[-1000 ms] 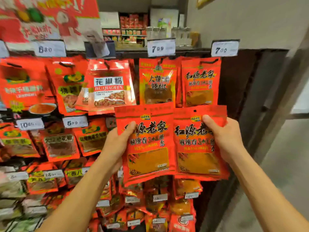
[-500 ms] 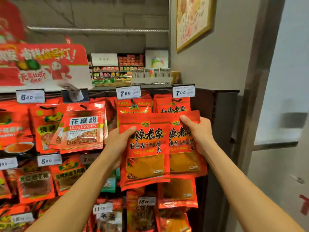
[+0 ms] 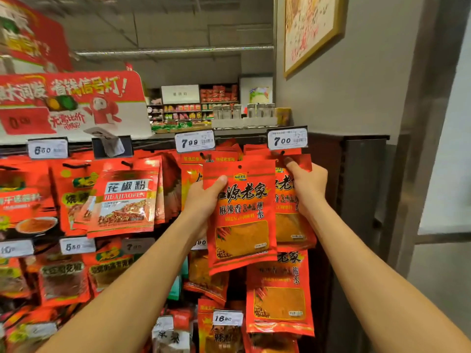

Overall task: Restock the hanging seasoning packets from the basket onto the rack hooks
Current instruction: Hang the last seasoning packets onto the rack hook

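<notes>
L hand [image 3: 204,200] grips a red seasoning packet [image 3: 242,220] by its upper left edge, thumb on front, held up in front of the rack. R hand [image 3: 309,184] pinches a 2nd matching packet [image 3: 293,212] near its top, raised just under the 7.00 price tag [image 3: 287,138] at the top-right hook; it sits partly behind the 1st.

Two hands, left hand [image 3: 204,200] and right hand [image 3: 309,186], hold one red packet [image 3: 242,215] each; second packet [image 3: 293,220]. Four price tags top the rack: [image 3: 48,149], [image 3: 112,146], [image 3: 195,141], [image 3: 287,138].
</notes>
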Action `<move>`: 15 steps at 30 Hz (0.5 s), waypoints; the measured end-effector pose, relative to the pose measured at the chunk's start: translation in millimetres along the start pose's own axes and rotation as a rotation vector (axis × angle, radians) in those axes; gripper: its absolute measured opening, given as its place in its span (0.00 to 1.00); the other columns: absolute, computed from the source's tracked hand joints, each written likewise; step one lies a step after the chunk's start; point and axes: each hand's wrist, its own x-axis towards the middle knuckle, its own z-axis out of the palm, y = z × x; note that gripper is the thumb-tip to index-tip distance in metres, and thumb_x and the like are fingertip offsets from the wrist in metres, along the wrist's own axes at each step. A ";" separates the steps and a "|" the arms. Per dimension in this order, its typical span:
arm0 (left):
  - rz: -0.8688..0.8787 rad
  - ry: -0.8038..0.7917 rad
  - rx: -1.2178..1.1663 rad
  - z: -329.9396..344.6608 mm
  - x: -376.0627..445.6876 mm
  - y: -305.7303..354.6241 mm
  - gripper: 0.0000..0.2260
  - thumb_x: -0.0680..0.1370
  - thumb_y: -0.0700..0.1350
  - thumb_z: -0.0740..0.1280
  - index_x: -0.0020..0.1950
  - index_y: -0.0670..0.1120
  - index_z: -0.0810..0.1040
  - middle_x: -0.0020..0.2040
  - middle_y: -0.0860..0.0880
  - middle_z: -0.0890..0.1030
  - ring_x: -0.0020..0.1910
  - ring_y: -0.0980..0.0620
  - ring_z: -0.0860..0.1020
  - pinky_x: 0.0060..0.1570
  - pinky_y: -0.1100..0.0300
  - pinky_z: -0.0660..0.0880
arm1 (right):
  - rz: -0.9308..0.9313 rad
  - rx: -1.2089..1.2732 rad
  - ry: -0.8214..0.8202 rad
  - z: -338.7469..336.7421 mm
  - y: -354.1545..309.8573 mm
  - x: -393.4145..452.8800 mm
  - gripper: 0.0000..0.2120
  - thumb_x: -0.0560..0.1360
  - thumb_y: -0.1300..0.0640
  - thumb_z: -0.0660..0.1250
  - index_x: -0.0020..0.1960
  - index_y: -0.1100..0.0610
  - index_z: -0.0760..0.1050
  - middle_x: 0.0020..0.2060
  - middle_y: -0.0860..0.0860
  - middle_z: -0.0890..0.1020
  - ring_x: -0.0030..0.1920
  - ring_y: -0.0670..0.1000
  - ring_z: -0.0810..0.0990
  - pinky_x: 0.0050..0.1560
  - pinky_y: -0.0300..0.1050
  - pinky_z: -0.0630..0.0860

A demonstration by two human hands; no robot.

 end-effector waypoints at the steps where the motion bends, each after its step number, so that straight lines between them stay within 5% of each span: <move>1: 0.000 -0.002 0.000 -0.7 0.3 -0.1 0.05 0.80 0.48 0.70 0.52 0.49 0.82 0.43 0.50 0.88 0.40 0.51 0.87 0.30 0.61 0.80 | -0.002 0.006 0.010 0.1 0.1 0.2 0.06 0.70 0.48 0.76 0.35 0.46 0.84 0.34 0.50 0.86 0.37 0.50 0.85 0.45 0.60 0.83; 15: 0.030 0.002 -0.017 1.6 4.8 8.4 0.05 0.79 0.49 0.71 0.51 0.49 0.82 0.44 0.48 0.88 0.41 0.49 0.87 0.32 0.58 0.81 | -0.070 -0.037 0.083 -3.1 -7.1 2.5 0.09 0.72 0.47 0.74 0.33 0.46 0.82 0.32 0.49 0.85 0.38 0.54 0.87 0.44 0.63 0.83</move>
